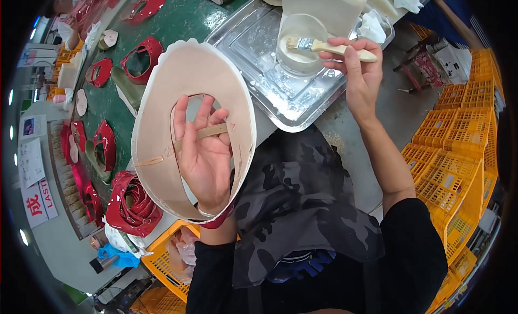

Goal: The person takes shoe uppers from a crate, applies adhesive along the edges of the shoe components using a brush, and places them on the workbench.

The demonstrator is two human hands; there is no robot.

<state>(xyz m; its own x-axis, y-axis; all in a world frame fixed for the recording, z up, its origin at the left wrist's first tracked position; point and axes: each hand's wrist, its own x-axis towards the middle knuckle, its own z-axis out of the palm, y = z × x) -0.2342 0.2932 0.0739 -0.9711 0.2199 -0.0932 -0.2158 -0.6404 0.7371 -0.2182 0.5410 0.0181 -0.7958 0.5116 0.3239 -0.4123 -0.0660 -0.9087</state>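
Note:
My right hand [360,71] is closed on the pale handle of a flat paintbrush [340,50]. The brush's bristles dip into a round translucent cup [315,65] with whitish liquid. A shoe upper [210,60], beige lining facing up and white scalloped edge, is held up by my left hand [208,157]. That hand pokes through the upper's opening, palm up and fingers loosely curled, and a narrow tan strap [208,133] crosses it. A bit of glossy red [218,219] shows at the upper's lower edge.
The cup stands in a metal tray [270,90] beside a white block-like container [329,9]. Red uppers [141,57] and a stacked red pile [134,206] lie on the green table [181,22]. Yellow crates [445,173] line the right. Another person [70,22] sits far left.

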